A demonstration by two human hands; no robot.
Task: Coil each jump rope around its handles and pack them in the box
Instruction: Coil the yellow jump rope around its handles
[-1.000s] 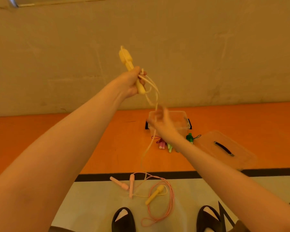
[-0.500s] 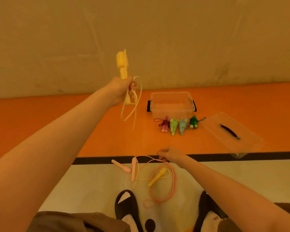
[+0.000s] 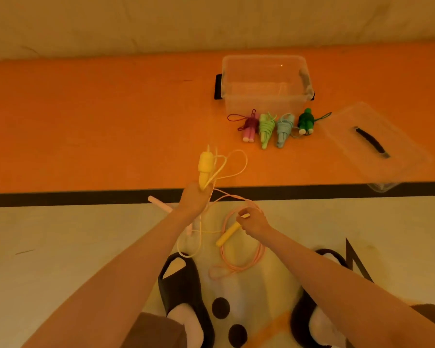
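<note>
My left hand (image 3: pixel 195 200) grips one yellow handle (image 3: pixel 205 167) upright, with loops of the yellow rope (image 3: pixel 232 169) hanging from it. My right hand (image 3: pixel 253 219) pinches the top end of the second yellow handle (image 3: pixel 228 234), which lies slanted on the floor. A loose pink rope (image 3: pixel 239 266) curls on the floor under both hands, one of its pink handles (image 3: pixel 158 203) showing left of my left wrist. The clear box (image 3: pixel 265 89) stands open on the orange strip. Several coiled ropes lie in front of it: pink-purple (image 3: pixel 249 126), light green (image 3: pixel 266 129), light blue (image 3: pixel 284 129), dark green (image 3: pixel 305 121).
The clear lid (image 3: pixel 377 146) with a black handle lies to the right of the box, overhanging the black line. My feet in black slippers (image 3: pixel 183 292) stand on the pale floor below the ropes. A wall rises behind the orange strip.
My left hand has come down from head height to just above the floor with the yellow handle. My right hand has moved onto the second yellow handle and pinched it.
</note>
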